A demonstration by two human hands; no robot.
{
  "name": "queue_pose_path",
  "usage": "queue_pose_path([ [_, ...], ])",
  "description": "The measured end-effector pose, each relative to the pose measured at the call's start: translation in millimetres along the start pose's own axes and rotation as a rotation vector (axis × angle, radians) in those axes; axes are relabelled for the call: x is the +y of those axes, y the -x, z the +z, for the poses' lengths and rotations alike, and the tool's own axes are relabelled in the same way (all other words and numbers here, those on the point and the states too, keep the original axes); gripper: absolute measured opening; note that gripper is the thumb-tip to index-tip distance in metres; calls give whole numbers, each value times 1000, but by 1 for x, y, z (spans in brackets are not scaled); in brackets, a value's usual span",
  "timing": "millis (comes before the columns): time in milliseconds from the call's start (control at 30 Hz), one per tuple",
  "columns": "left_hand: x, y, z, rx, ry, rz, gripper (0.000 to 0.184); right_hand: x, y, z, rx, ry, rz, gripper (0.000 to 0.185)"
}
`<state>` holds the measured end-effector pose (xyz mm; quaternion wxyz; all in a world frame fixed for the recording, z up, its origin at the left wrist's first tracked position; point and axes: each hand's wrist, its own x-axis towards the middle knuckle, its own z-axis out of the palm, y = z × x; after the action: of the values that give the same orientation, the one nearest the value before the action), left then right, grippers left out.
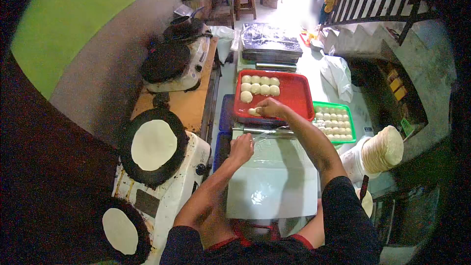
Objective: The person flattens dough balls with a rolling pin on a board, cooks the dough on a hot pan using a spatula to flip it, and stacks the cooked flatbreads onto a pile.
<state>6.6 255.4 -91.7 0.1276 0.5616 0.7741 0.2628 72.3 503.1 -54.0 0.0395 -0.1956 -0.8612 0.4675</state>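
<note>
In the red tray (294, 93), several round dough balls (265, 89) sit in rows at the back left. My right hand (270, 108) reaches into the tray's front part, its fingers closed on a dough ball (253, 112). My left hand (242, 148) is closed at the back left edge of the white board (274, 186), just below a metal rolling pin (267, 130). What its fingers hold, if anything, is too small to make out. Clear plastic film (279, 149) lies over the board's back part.
At the left, flat dough rounds lie on two dark pans (179, 167) (142, 230) by a white stove (184, 176). A green tray (333, 104) of dough balls and a stack of flatbreads (375, 154) stand at the right. Dark slabs (271, 44) lie behind.
</note>
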Motion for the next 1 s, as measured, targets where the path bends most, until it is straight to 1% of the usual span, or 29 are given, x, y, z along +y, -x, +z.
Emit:
queue_pose_path([
  [33,2,3,-1,4,18,-5,15,8,4,-4,6,-130,-28,25],
  [67,1,4,-4,7,1,-50,14,2,12,-13,-26,-152,-9,31],
  [133,4,-5,-6,8,-17,-140,15,-21,48,-22,-93,-384,80,33],
  [167,-1,-12,-5,88,-17,-120,17,-31,70,-25,-127,-499,135,34],
  [200,-3,-13,-9,110,-10,-72,19,-36,94,-20,-178,-387,104,37],
  [233,4,-23,-21,26,-71,-148,21,-46,123,-6,-199,-340,197,29],
  [267,-4,-29,-12,188,-77,-66,22,-42,146,15,-272,-359,251,29],
  [300,4,-34,-26,124,-63,-74,22,-36,168,36,-345,-382,300,29],
  [333,11,-35,-34,193,-44,-49,20,-17,182,62,-334,-280,284,30],
  [367,23,-32,-46,217,-25,-24,19,13,190,92,-323,-179,265,31],
  [400,36,-29,-59,244,-7,2,17,42,196,123,-122,191,118,30],
  [500,55,-16,-83,274,42,124,17,25,222,165,339,354,-68,37],
  [533,58,-11,-85,284,55,138,16,8,227,185,384,233,50,56],
  [600,64,-3,-87,303,79,172,15,-11,232,222,347,513,109,70],
  [633,68,1,-88,282,112,187,15,-16,233,229,331,656,133,77],
  [667,72,7,-90,261,144,200,14,-19,231,224,197,725,140,85],
  [700,71,14,-89,237,173,210,13,-15,224,216,171,741,85,85],
  [767,70,30,-87,273,177,241,12,-8,218,199,122,763,-13,87],
  [800,72,34,-87,299,184,269,12,-6,221,188,29,696,-12,87],
  [833,72,40,-89,279,182,290,11,-9,229,188,75,699,-22,86],
  [900,67,60,-99,259,173,317,10,-5,246,204,156,716,-66,83],
  [933,65,69,-98,269,225,333,8,-5,256,216,85,697,-3,80],
  [1000,63,93,-91,220,210,269,8,-5,280,228,53,689,-21,79],
])
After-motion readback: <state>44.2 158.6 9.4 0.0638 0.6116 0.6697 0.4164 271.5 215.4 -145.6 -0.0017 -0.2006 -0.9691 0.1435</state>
